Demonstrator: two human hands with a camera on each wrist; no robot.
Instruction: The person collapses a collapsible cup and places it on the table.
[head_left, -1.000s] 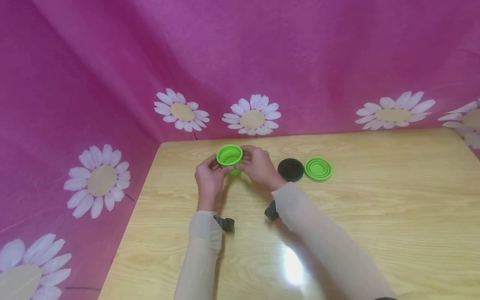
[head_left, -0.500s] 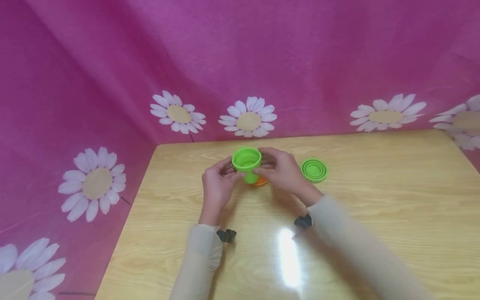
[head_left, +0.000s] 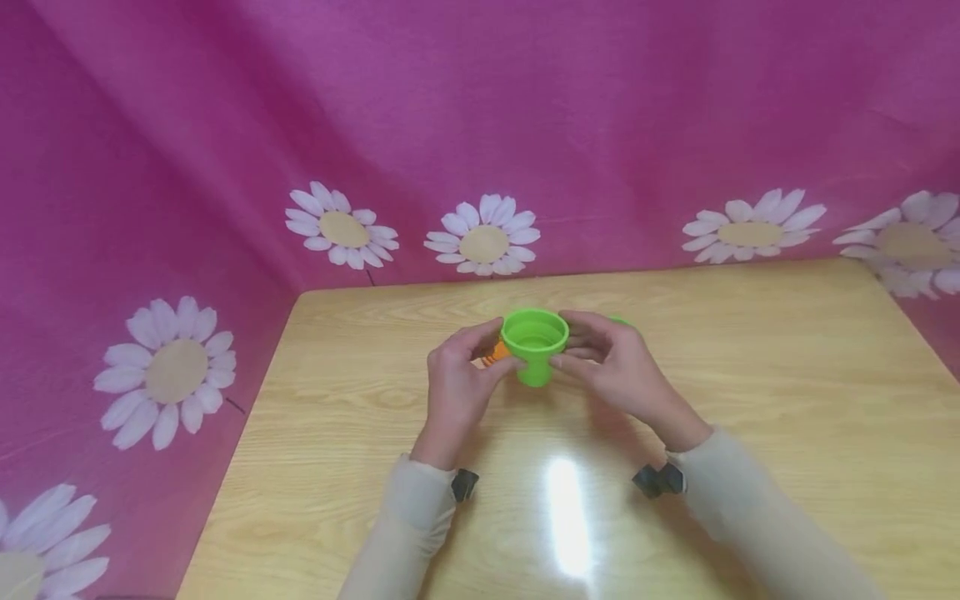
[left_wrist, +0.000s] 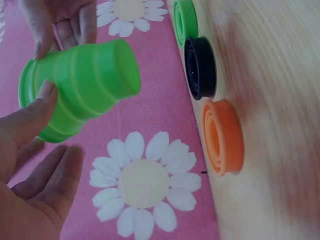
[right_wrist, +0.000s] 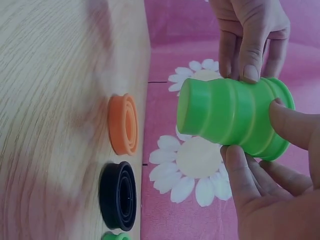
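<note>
A green collapsible cup [head_left: 535, 350], pulled out to its full stepped height, is held upright above the table between both hands. My left hand [head_left: 463, 375] grips its upper part from the left, thumb on the near side. From the right, my right hand [head_left: 626, 371] holds it near the rim with the thumb in front and fingers behind. Both wrist views show the cup's ribbed wall and closed narrow base. Behind it on the table lie a flattened orange collapsible cup [right_wrist: 123, 124], a flattened black one [right_wrist: 118, 196] and another green one [left_wrist: 185, 22].
The wooden table [head_left: 345, 433] meets a pink cloth backdrop [head_left: 600, 125] with printed daisies at its back and left. In the head view my hands cover the black cup and most of the other flattened ones.
Both hands have carried the green cup to the right and slightly nearer. The orange cup behind has come partly into sight, while the black one has become hidden in the head view.
</note>
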